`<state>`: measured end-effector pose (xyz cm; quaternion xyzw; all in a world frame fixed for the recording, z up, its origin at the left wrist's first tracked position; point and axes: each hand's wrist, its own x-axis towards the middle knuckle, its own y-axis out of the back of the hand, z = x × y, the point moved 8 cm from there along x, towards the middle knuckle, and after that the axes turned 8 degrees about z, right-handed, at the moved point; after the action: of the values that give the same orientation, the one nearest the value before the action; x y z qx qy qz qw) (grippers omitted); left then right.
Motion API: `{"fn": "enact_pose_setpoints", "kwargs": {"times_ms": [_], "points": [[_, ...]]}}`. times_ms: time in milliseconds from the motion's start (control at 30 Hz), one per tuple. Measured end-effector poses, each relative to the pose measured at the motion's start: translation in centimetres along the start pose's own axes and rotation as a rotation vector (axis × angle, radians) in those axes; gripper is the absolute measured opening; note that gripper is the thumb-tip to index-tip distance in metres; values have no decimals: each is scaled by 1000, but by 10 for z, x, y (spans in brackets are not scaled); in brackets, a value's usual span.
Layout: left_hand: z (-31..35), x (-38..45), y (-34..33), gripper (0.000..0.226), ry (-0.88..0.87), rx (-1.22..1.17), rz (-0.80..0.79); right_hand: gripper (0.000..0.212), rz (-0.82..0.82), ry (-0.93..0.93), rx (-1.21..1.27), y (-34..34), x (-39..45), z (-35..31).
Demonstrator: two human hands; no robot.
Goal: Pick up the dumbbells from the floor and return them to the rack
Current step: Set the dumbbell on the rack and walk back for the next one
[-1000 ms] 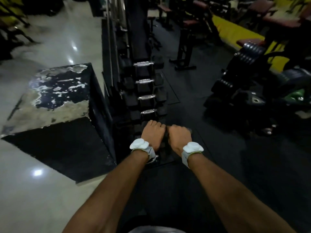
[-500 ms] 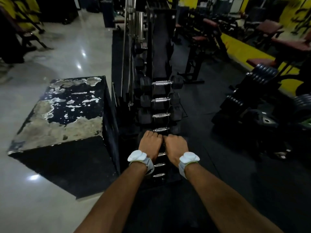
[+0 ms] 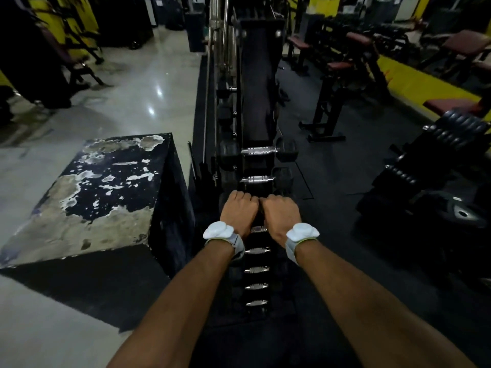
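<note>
A tall black dumbbell rack (image 3: 259,102) runs away from me in the middle of the view. Two dumbbells with chrome handles (image 3: 259,150) (image 3: 257,179) lie on it just beyond my hands. Several smaller chrome handles (image 3: 257,269) sit in the rows below my wrists. My left hand (image 3: 240,211) and right hand (image 3: 281,213) are side by side, knuckles up, both curled round one dumbbell over the rack. Its handle is hidden under my fingers; only a dark head (image 3: 224,204) shows beside my left hand.
A worn black box (image 3: 114,181) with peeling paint stands close on the left of the rack. Stacked weight plates (image 3: 451,134) and black machines fill the right. Benches (image 3: 342,66) stand further back on the dark mat. The pale floor (image 3: 132,96) is on the left.
Both hands, still together on the dumbbell, have moved up the rack past several lower handles. The view has tilted up, and more of the rack and room shows.
</note>
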<state>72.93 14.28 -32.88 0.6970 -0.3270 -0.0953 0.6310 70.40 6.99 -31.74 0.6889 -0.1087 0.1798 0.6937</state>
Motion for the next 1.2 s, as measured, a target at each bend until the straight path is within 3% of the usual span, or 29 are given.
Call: {"fn": "enact_pose_setpoints", "kwargs": {"times_ms": [100,333,433,533,733,1200], "points": [[7,31,6,33,27,14,5,27,10,6,24,0,22,28],[22,68,3,30,94,15,40,13,9,55,50,-9,44,65],[18,73,5,34,90,4,42,17,12,86,16,-11,55,68],[10,79,17,40,63,61,169,31,100,126,-42,0,67,69],[-20,97,65,39,43,124,448,38,295,184,-34,42,106,60],[-61,158,114,31,2,169,585,35,332,96,-82,88,177,66]]}}
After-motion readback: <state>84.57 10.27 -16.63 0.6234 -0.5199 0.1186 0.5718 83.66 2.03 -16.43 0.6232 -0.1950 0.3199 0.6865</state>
